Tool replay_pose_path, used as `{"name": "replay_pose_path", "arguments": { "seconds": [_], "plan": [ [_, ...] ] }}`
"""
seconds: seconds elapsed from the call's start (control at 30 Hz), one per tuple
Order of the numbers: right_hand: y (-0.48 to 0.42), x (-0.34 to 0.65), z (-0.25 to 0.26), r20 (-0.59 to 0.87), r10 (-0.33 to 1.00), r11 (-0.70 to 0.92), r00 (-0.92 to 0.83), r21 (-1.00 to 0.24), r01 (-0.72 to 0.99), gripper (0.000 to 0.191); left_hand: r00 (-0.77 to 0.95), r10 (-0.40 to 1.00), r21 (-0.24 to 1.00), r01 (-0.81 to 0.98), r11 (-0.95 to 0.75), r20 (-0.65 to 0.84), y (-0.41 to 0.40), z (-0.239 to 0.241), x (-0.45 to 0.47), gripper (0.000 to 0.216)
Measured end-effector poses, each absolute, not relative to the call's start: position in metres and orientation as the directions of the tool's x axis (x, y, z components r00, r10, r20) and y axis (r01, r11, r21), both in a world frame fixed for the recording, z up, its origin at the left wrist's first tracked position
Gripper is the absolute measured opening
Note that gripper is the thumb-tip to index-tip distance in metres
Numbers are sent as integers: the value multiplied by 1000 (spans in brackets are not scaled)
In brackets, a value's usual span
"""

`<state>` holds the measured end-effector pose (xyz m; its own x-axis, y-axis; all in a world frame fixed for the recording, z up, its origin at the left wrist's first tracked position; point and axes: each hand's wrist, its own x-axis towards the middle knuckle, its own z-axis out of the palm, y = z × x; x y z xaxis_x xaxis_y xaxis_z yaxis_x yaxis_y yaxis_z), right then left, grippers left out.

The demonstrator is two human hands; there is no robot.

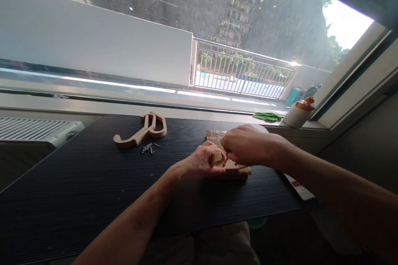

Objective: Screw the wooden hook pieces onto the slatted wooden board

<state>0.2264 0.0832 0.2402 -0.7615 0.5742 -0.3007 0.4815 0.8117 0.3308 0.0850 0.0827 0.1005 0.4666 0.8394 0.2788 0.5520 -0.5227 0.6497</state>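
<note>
A light wooden piece (231,166) with holes in it lies on top of a brown, tape-covered cardboard block (214,133). My left hand (203,160) is closed around the left end of this piece, fingers pressed against its side. From above, my right hand (245,143) grips a screwdriver, its handle hidden in the fist. The thin metal shaft (226,159) slants down to a hole in the wood. To the left, several loose screws (148,148) are scattered on the dark table near a curved wooden hook (141,133).
The black table (102,190) runs up to a window sill. On the sill are a green cloth (266,116) and a white pot (297,115) with an orange top. A white and red flat item (300,186) lies by the right edge. A radiator (40,132) stands left.
</note>
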Motion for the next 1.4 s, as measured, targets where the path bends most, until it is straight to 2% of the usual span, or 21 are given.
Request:
{"name": "replay_pose_path", "arguments": {
  "seconds": [0.5, 0.73, 1.0, 1.23, 1.4],
  "plan": [
    [78, 228, 238, -292, 591, 795, -752, 369, 482, 16, 468, 837, 671, 526, -522, 284, 81, 99, 85, 15],
    [81, 230, 233, -236, 530, 816, -815, 403, 414, 16, 450, 849, 676, 538, -504, 276, 80, 101, 86, 17],
    [81, 225, 237, -330, 508, 847, -795, 357, 393, 18, 451, 850, 677, 539, -501, 271, 80, 101, 86, 14],
    [86, 233, 234, -300, 534, 831, -791, 358, 425, 20, 466, 839, 669, 532, -519, 280, 79, 103, 86, 14],
    [87, 231, 234, -342, 559, 820, -755, 358, 445, 26, 482, 827, 647, 538, -541, 291, 82, 99, 85, 16]
  ]
}}
